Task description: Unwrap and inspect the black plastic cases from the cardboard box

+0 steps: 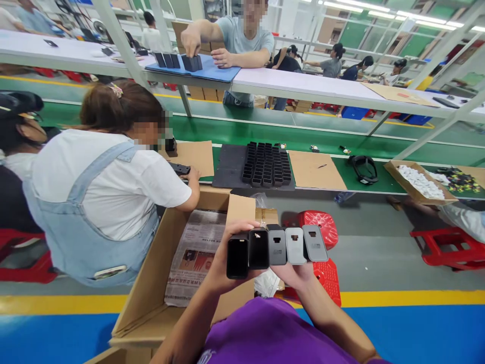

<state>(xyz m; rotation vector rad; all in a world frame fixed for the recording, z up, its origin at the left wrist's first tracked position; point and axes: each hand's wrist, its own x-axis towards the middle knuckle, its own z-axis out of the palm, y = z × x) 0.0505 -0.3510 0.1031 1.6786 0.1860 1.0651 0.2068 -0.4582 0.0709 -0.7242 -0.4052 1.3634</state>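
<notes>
Place: factory assembly hall
Line: long green conveyor [295, 126] flanked by workers
Stock: rows of black cases [266, 164], box of white parts [421, 182]
Seating: red plastic stools [319, 228]
Floor: painted yellow and blue

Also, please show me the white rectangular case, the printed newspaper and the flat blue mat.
White rectangular case [294, 250], head view: middle of its face.
Printed newspaper [200, 231], head view: upper part.
Flat blue mat [223, 75], head view: bare front part.
</notes>
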